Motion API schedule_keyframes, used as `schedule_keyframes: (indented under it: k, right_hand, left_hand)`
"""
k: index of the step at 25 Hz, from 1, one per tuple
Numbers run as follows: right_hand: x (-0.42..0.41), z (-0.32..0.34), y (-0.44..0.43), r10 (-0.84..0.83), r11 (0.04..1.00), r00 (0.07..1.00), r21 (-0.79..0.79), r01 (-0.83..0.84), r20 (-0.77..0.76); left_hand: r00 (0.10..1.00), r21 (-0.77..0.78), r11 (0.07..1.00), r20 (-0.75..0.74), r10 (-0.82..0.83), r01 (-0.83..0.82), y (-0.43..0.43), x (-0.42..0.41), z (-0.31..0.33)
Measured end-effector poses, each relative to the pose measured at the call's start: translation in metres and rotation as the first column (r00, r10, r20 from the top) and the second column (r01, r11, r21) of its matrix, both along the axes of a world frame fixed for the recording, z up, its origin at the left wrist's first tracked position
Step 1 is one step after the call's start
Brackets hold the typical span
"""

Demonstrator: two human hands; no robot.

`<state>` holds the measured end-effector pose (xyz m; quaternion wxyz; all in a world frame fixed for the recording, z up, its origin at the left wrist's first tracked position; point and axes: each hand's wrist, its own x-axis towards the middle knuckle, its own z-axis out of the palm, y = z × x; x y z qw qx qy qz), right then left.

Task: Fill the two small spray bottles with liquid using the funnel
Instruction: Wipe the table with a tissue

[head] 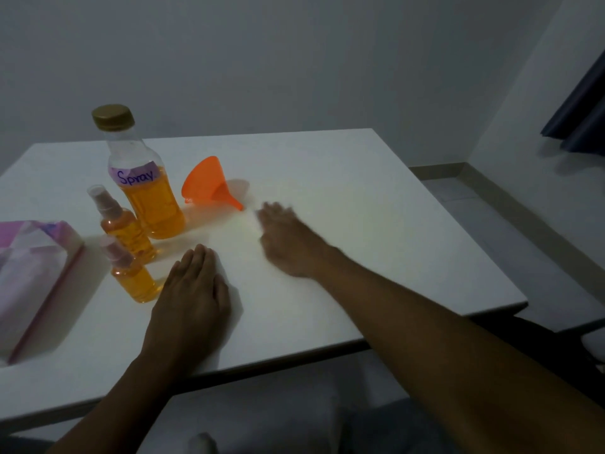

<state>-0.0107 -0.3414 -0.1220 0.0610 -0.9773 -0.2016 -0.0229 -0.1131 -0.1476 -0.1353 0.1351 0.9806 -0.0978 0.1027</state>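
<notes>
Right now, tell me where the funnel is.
Head view: the funnel lies on its side on the table, right of the large bottle, spout toward the right hand.

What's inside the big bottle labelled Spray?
Orange liquid fills the Spray bottle up to its purple label; above that it looks empty under the gold cap. The label hides the exact level.

"Spray" — purple label [139,174], large bottle [144,178]

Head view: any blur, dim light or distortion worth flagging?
Head view: dim, bluish light; right hand smeared by motion blur, left hand sharp; the wide-angle lens tilts and stretches the table; funnel casts a soft shadow to its right.
</notes>
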Motion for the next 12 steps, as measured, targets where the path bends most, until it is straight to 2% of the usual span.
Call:
schedule_keyframes:
  k: [4, 6, 7, 9, 11, 12]
  right_hand:
    - [-0.042, 0.002, -0.008, 0.247, 0.968, 0.968, 0.066, -0.243, -0.055]
    - [-0.056, 0.001, -0.059, 0.247, 0.969, 0.967, 0.037, -0.245, -0.058]
    - [-0.06, 0.002, -0.093, 0.178, 0.984, 0.983, 0.023, -0.178, -0.047]
    - [-0.064, 0.007, -0.169, -0.101, 0.995, 0.993, -0.012, 0.1, -0.053]
    - [-0.072, 0.014, -0.223, -0.441, 0.897, 0.893, -0.021, 0.441, -0.094]
    - [-0.074, 0.014, -0.23, -0.548, 0.836, 0.832, -0.014, 0.549, -0.089]
  left_hand:
    - [1.0, 0.006, 1.0, 0.001, -0.007, 0.007, 0.006, 0.003, -0.001]
    - [0.999, 0.015, 0.999, 0.006, -0.031, 0.031, 0.007, 0.002, -0.001]
    - [0.999, 0.019, 0.999, 0.01, -0.039, 0.039, 0.007, 0.001, -0.001]
    - [1.0, 0.016, 1.0, 0.004, -0.026, 0.026, 0.004, 0.0, 0.0]
    - [1.0, 0.023, 1.0, 0.005, -0.006, 0.006, 0.0, -0.001, 0.002]
    - [1.0, 0.029, 1.0, 0.006, 0.0, 0.0, -0.001, -0.002, 0.002]
